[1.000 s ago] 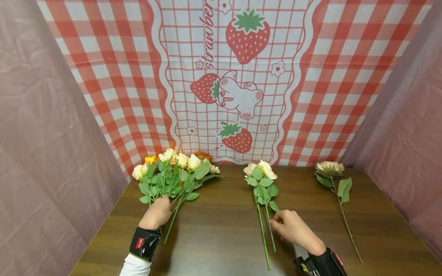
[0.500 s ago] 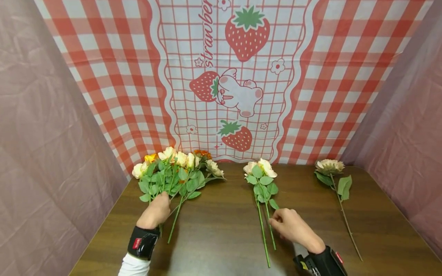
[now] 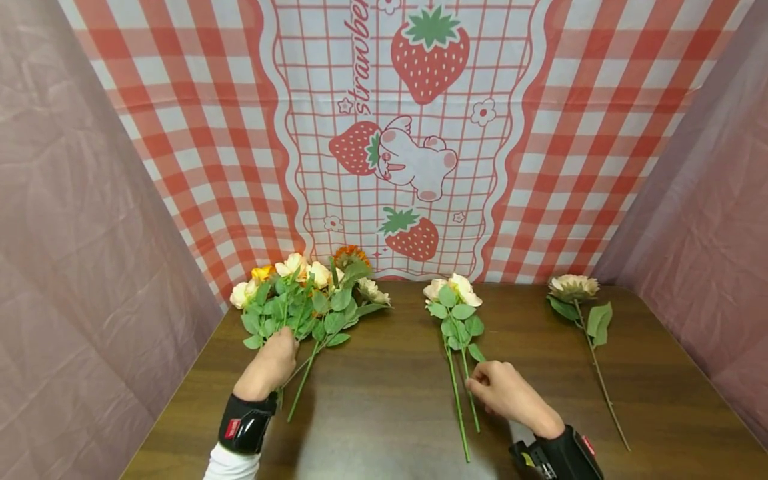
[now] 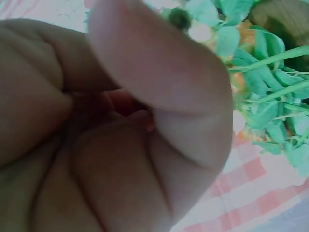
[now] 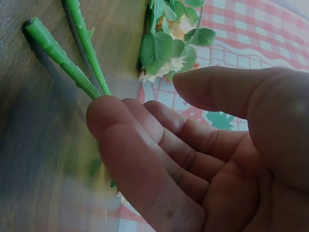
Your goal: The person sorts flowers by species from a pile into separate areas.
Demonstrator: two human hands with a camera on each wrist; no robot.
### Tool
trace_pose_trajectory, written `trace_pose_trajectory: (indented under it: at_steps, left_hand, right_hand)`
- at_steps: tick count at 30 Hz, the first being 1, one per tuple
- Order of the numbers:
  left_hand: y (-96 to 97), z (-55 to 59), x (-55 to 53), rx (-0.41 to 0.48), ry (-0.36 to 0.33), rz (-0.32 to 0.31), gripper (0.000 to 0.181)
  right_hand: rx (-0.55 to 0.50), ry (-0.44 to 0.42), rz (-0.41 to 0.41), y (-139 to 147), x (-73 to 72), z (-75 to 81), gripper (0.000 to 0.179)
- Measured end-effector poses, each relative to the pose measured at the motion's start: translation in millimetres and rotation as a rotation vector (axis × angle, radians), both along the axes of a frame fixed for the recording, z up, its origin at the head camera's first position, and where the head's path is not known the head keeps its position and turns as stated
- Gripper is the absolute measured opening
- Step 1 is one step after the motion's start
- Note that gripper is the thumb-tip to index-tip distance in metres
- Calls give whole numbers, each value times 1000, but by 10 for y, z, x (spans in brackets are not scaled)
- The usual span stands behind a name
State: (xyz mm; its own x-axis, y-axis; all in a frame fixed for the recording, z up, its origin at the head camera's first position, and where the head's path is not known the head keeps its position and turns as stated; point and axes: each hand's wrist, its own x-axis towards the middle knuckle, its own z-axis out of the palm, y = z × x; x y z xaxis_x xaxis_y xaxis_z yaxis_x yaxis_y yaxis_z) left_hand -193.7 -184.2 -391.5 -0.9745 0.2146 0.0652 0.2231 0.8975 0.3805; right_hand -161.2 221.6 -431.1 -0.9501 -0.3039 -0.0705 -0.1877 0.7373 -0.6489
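Observation:
My left hand (image 3: pixel 273 363) is at the left bunch of artificial flowers, fingers curled around a flower stem. In the left wrist view the thumb (image 4: pixel 159 58) is folded over the fingers, and a dark stem end shows beside it. The bunch has cream roses (image 3: pixel 292 265), a yellow-orange bloom (image 3: pixel 262 274), a deep orange flower (image 3: pixel 351 256) standing higher at the back and a pale flower (image 3: pixel 373 291). My right hand (image 3: pixel 510 393) is beside two cream roses (image 3: pixel 463 291) lying mid-table. Its fingers are loosely bent, thumb apart, fingertips near the green stems (image 5: pixel 63 58), with nothing between them.
A single cream flower (image 3: pixel 574 288) with a long brown stem lies at the right of the wooden table (image 3: pixel 372 400). Behind stands a red-and-white checked strawberry cloth (image 3: pixel 414 133). Pinkish curtains (image 3: pixel 90 233) hang at both sides.
The deep orange flower at the back of the left bunch has risen, and leaves near it have shifted. My left hand has moved slightly. The right hand has stayed nearly still.

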Motion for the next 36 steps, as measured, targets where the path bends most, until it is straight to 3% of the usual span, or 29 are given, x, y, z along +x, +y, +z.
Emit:
trace_pose_trajectory:
  at_steps: [5,9,16,22,29,36]
  left_hand:
    - [60,83,61,49,-27,-1,10]
    - [146,136,117,107,-7,-22,8]
    - [486,75,175,351,-65,-68,7]
    - [870,-43,256,430,-3,-223,6]
    - [1288,-189,457,506,50,-384,8]
    - [1511,-294,611,497,189,-506,11]
  right_hand:
    - [-5,-16,14,1,-1,8,16]
    - [-12,0,31,-12,-12,26,14]
    - [-95,82,96,-109,18,70,14]
    - [-197,146,126,-270,132,120,17]
    - [-449,217,126,-493,304,157,28]
    - [-632,362,89,-646,407,149,12]
